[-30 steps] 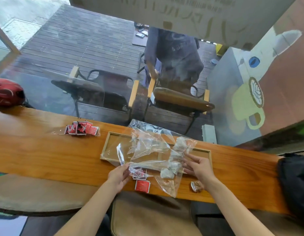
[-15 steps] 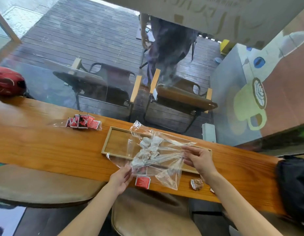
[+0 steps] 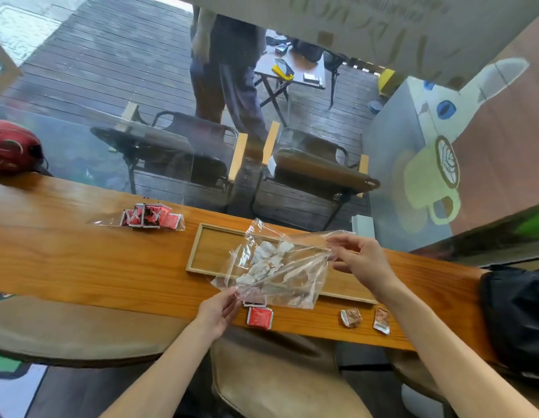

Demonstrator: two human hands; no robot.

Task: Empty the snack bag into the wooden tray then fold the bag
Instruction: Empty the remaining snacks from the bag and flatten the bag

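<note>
since half a second earlier the clear snack bag (image 3: 280,267) had swung higher over the wooden tray (image 3: 212,251) on the table (image 3: 81,260). left hand (image 3: 217,312) fingers pinched its near corner, right hand (image 3: 363,262) fingers gripped the far edge, likely tilting it so pale snacks (image 3: 263,260) would slide out.

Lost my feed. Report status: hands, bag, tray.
Left hand pinches the bag's near corner, right hand its far edge. Clear bag held over the wooden tray, pale snacks inside. Loose packets on the counter.
</note>
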